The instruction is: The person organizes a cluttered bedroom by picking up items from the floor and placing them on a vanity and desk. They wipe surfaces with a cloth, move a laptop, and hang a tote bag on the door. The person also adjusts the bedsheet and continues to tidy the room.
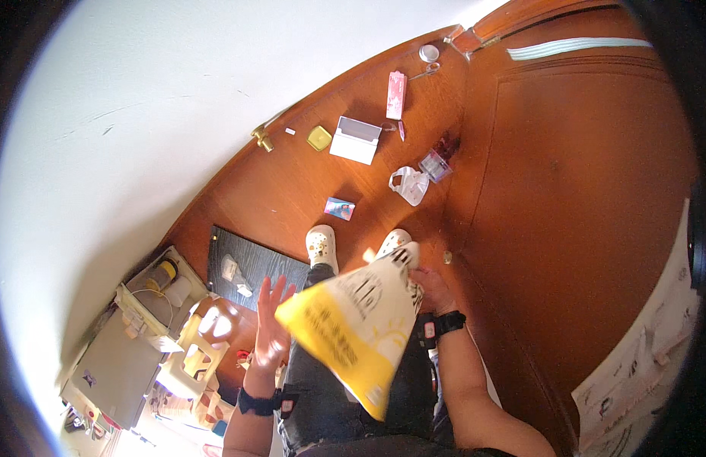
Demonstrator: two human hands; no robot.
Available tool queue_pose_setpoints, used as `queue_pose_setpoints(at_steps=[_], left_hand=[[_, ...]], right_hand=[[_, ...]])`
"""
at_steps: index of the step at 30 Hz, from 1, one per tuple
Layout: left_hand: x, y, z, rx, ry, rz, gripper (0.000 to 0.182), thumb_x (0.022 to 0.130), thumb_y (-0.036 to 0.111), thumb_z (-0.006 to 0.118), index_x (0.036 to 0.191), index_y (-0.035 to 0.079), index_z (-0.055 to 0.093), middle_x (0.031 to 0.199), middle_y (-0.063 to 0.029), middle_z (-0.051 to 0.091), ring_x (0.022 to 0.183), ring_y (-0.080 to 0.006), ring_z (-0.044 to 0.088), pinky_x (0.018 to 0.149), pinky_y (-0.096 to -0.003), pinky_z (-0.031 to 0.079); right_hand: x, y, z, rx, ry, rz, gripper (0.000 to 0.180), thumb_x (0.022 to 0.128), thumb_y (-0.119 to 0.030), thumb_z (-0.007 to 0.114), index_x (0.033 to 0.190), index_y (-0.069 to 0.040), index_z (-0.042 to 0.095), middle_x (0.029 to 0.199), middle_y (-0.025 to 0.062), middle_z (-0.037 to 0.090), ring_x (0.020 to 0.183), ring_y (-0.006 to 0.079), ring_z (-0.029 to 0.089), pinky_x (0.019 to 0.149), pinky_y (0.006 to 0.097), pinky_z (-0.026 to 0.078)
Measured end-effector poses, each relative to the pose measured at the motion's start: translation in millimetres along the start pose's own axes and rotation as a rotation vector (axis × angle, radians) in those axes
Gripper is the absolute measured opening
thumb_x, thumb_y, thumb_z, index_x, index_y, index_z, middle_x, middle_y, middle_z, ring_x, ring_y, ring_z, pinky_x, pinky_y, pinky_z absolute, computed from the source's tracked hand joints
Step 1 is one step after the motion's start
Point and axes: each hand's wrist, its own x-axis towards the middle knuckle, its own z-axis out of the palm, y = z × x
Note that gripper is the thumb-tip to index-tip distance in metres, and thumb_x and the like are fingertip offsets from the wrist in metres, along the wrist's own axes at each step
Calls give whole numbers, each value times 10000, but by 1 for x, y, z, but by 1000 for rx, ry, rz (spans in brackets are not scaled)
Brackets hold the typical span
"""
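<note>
A white-and-yellow printed bag (353,325) hangs over my lap, blurred in its lower part and bearing dark lettering. Its narrow gathered top is in the grip of my right hand (435,288), whose fingers are partly hidden by the bag. To the left of the bag, my left hand (271,320) is raised with fingers spread, holding nothing. Beyond the bag are my two white clogs, the left clog (321,247) in full and the right clog (395,240) partly covered.
On the reddish wood surface ahead lie a white box (355,141), a pink carton (396,95), scissors (427,71), a yellow lid (318,138), a white plastic bag (410,185), a clear container (435,165) and a picture card (339,209). A plastic stool (190,365) and bin (176,297) stand left.
</note>
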Motion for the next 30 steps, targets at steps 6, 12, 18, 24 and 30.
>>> queue_pose_setpoints(at_steps=[6,12,18,24,30], left_hand=[[-43,71,82,-170,71,-128,1084,640,355,816,1452,122,136,1468,-153,207,1337,-325,257,1067,-458,255],[-75,122,116,165,-339,-368,1291,470,317,916,1425,-8,111,1435,-147,266,1307,-257,295,1061,-387,260],[-86,85,103,700,-126,-120,477,786,38,598,1233,-31,447,1194,-175,516,1161,-271,462,987,-387,347],[-54,1,-24,412,477,-100,554,871,16,519,1367,27,272,1292,-168,407,1139,-251,466,964,-355,388],[-79,-71,-34,1092,-75,-407,562,778,247,676,1253,43,455,1227,-162,503,1204,-328,419,1021,-445,294]], right_hand=[[-29,37,41,242,-242,65,265,878,-106,513,1110,12,563,1048,136,636,874,205,648,785,317,530],[-47,41,71,-740,-222,-319,322,882,-147,507,1164,8,523,1143,144,591,1063,249,562,914,328,435],[-53,28,64,-746,-66,-308,289,917,-145,464,1152,8,534,1120,127,595,1025,222,562,901,325,430],[49,1,19,-165,136,-349,355,942,-254,466,1177,8,514,1141,71,581,1023,162,551,909,320,416],[161,-28,-91,-606,845,-510,352,898,-276,537,1180,-64,544,1116,80,609,1007,189,577,846,292,422]])
